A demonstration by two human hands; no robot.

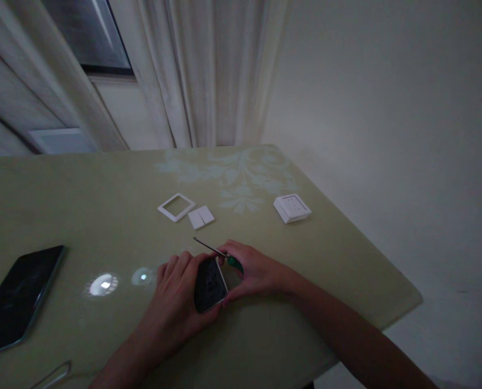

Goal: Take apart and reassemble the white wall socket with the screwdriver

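Observation:
My left hand [176, 302] is closed around a small dark switch module [209, 283] with a white edge, holding it tilted just above the table. My right hand [253, 273] grips a screwdriver [212, 249] with a green handle; its thin metal shaft points up and to the left, over the module. The fingertips of my right hand also touch the module's right edge. A white square frame [176, 207] and a white rocker plate [201, 217] lie on the table just beyond my hands. A white wall socket [292, 208] rests farther right.
The pale green table [82, 205] has a leaf pattern at the back. A dark phone [18, 297] lies at the left. A cable loop [52, 375] shows at the bottom edge. Curtains hang behind; the table's right edge drops to a light floor.

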